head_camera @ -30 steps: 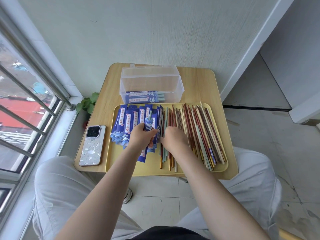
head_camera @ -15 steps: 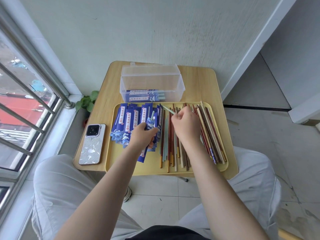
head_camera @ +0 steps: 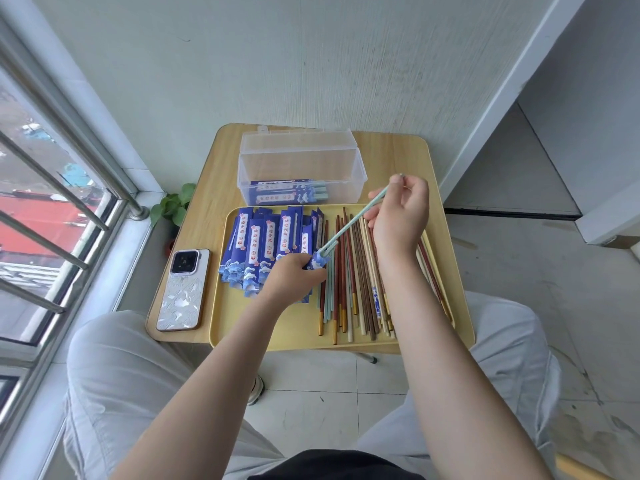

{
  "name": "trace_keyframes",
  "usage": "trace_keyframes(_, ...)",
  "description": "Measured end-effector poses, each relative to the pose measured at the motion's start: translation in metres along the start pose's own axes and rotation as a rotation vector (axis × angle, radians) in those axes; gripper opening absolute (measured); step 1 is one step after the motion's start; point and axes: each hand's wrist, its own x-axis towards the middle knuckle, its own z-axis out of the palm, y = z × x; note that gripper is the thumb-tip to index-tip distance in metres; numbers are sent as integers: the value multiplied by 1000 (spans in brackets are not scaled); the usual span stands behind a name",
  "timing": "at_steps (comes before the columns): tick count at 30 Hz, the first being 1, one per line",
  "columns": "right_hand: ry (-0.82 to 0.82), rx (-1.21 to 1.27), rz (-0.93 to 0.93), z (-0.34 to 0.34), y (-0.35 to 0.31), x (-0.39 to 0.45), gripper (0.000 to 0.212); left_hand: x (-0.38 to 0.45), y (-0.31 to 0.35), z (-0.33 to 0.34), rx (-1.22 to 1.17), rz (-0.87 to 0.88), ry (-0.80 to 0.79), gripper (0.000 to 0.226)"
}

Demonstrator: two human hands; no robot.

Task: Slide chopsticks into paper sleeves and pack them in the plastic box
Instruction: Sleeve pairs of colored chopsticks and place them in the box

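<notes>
At the left of the frame a window with metal bars [head_camera: 52, 188] runs down the edge, and a small green plant [head_camera: 173, 204] sits below the sill. A phone [head_camera: 183, 289] lies on the wooden table [head_camera: 398, 150], left of the yellow tray [head_camera: 294, 337]. On the tray's left half is a fan of blue paper sleeves [head_camera: 263, 244]. The left hand [head_camera: 294, 277], at centre frame, grips the mouth of one blue sleeve [head_camera: 317, 262]. A pale green chopstick [head_camera: 353, 221] slants from that mouth up and to the right, its tip at or just inside the opening. Above centre, the clear plastic box [head_camera: 301, 161] stands behind the tray with a few sleeved pairs inside. Loose chopsticks [head_camera: 360, 289] fill the tray's right half. The right hand [head_camera: 401, 213], raised above them, pinches the green chopstick's upper end.
</notes>
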Motion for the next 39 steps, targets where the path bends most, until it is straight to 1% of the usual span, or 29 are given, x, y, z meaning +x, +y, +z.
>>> trace_keyframes(2,6,-2,13,-2,1,1,15,-1,1,1,1,2,-12,36)
trace_keyframes(8,33,-5,17,-7,3,7,16,0,1,2,-25,8,-18,27)
trace_keyframes(12,59,-3,6,-8,2,10,16,0,1,1,-74,2,-6,31)
trace_keyframes(15,49,-11,-5,-7,4,10,15,0,2,1,-57,9,-32,22)
trace_keyframes(17,11,-52,-24,-5,7,9,12,-1,4,2,-61,31,-58,23)
trace_keyframes(19,-69,-129,-37,-2,12,5,7,-1,6,3,-63,52,-64,27)
trace_keyframes(21,-179,-219,-41,2,20,1,16,-1,10,3,-75,68,-55,26)
trace_keyframes(23,-288,-290,-48,4,28,-4,17,0,15,3,-71,83,-33,25)
trace_keyframes(25,-377,-339,-48,7,36,-9,10,3,19,0,-30,104,7,28)
trace_keyframes(27,-428,-358,-50,11,38,-14,8,8,23,-3,22,118,44,33)
trace_keyframes(29,-458,-372,-34,14,39,-15,11,15,28,-7,100,132,81,36)
trace_keyframes(32,-523,-391,13,18,38,-8,21,29,32,-15,215,166,135,41)
trace_keyframes(35,-568,-286,138,24,33,6,21,41,43,-26,361,200,211,38)
trace_keyframes(38,-561,-82,300,33,20,23,17,53,61,-37,520,268,295,20)
trace_keyframes(39,-528,-6,340,35,14,28,15,60,64,-40,541,328,337,27)
